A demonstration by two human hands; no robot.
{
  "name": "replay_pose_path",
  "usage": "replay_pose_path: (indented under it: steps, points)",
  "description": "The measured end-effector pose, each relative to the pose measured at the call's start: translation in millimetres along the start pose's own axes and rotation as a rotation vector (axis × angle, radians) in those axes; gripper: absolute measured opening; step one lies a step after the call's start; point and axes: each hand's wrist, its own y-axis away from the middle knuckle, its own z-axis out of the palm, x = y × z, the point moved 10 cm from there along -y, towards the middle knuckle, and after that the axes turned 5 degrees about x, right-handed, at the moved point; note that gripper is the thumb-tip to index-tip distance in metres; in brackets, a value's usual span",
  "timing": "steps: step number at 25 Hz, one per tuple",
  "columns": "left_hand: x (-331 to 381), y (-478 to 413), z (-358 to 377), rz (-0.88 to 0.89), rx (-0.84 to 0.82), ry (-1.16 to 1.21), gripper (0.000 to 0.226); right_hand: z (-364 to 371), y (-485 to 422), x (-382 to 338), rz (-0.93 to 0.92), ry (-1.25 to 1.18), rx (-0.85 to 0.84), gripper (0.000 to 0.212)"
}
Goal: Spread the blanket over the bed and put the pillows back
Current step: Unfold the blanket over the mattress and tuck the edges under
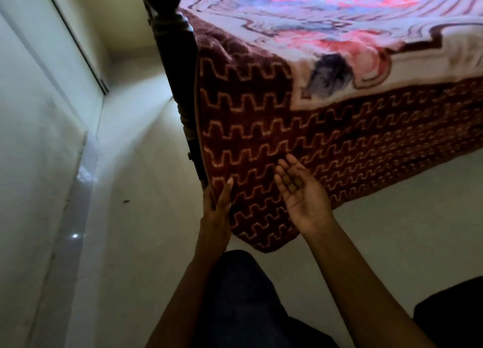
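Note:
A thick blanket (261,128) lies over the bed, with a cream, pink and blue flower pattern on top and a dark red border with zigzag lines hanging down at the corner. My left hand (218,198) pinches the hanging left edge of that corner, thumb in front and fingers behind the cloth. Just in front of the drape my right hand (300,190) is held palm up, fingers apart, with nothing in it. No pillows are in view.
A dark wooden bedpost (180,57) runs down along the blanket's left edge. A white wall and door frame (39,138) stand close on the left, with pale shiny floor (146,190) between. My knee in dark trousers (240,295) is below the hands.

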Motion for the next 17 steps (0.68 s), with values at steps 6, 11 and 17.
replay_pose_path:
  steps: [6,11,17]
  points:
    - [-32,-12,-8,-0.269,0.101,0.148,0.043,26,-28,-31,0.063,0.087,-0.052,0.028]
    - [-51,-13,-17,-0.589,0.241,0.159,0.036,22,-32,-13,0.165,0.024,-0.063,0.025]
    - [-3,-18,-32,-0.158,0.264,0.016,0.045,31,-29,-23,0.149,-0.126,-0.079,0.034]
